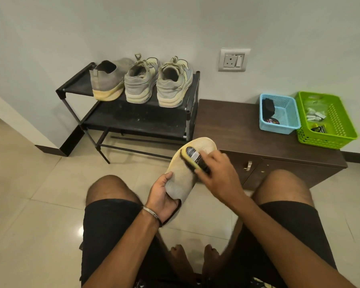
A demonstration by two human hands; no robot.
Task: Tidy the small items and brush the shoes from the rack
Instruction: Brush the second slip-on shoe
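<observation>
Grey knit shoe with cream sole, yellow-and-black brush, black rack, blue basket, green basket

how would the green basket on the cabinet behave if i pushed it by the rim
The green basket is thin perforated plastic holding only small packets, so it is probably light and would likely slide on the smooth cabinet top. Its rim may flex a little. It sits near the cabinet's right end, so a push that way might send it off.

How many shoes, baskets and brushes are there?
Shoes: 4, three on the rack and one held
Baskets: 2, blue and green
Brushes: 1
Total: 7
</observation>
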